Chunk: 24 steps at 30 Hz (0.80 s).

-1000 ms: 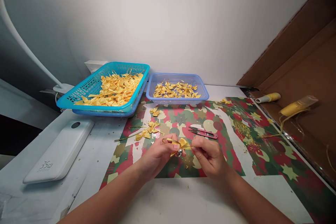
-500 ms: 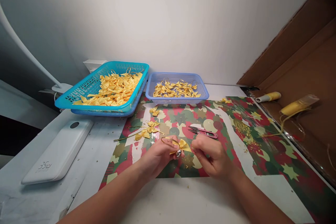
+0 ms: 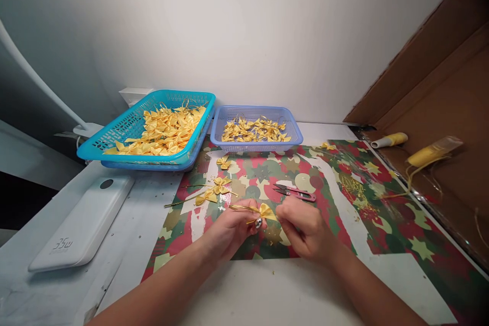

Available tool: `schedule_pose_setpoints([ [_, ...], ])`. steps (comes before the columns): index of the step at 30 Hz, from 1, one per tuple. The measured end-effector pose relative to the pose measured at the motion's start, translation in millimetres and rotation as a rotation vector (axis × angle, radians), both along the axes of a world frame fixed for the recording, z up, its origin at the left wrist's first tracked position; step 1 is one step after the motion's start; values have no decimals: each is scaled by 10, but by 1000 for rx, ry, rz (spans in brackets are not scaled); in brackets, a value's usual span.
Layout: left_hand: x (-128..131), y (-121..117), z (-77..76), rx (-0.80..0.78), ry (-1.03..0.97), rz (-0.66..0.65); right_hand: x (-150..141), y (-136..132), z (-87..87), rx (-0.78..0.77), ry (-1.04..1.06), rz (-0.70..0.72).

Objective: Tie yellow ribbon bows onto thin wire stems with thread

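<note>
A yellow ribbon bow [image 3: 266, 211] with a small silver bell [image 3: 259, 222] under it is pinched in my left hand [image 3: 233, 226]. A loop of gold cord [image 3: 240, 207] sticks out leftward above the left fingers. My right hand [image 3: 303, 224] is closed, fingertips at the bow's right tail; what they pinch is hidden. Pink-handled thread snips [image 3: 294, 192] lie just beyond the right hand. Left of the hands, loose bows [image 3: 221, 186] rest on the patterned sheet [image 3: 263, 173], some with gold cord.
A turquoise basket [image 3: 89, 148] heaped with bows stands at the back left, beside a lilac basket [image 3: 255, 146] of corded bows. A white power bank [image 3: 82, 224] lies left. Gold cord scraps [image 3: 353, 191] and yellow spools [image 3: 433, 152] are at right, near a cardboard wall [image 3: 439, 71].
The gold cord loop has tipped lower and now points further left. Both hands stay close together at the bow, with only slight movement.
</note>
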<state>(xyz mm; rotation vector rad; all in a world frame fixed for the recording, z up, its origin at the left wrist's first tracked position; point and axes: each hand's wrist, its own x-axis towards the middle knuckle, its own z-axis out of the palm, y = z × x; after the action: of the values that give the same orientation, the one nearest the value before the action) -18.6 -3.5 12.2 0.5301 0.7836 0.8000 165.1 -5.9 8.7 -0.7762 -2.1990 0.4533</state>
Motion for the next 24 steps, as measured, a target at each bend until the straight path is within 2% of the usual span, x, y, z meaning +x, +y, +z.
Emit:
schedule_pose_setpoints([
  [7, 16, -51, -30, -47, -112, 13, -59, 4, -38, -49, 110, -29],
  [15, 47, -69, 8, -101, -139, 139, -99, -23, -74, -268, 212, -67],
  [24, 45, -72, 29, -78, -113, 125, -46, -13, -43, -241, 138, -34],
])
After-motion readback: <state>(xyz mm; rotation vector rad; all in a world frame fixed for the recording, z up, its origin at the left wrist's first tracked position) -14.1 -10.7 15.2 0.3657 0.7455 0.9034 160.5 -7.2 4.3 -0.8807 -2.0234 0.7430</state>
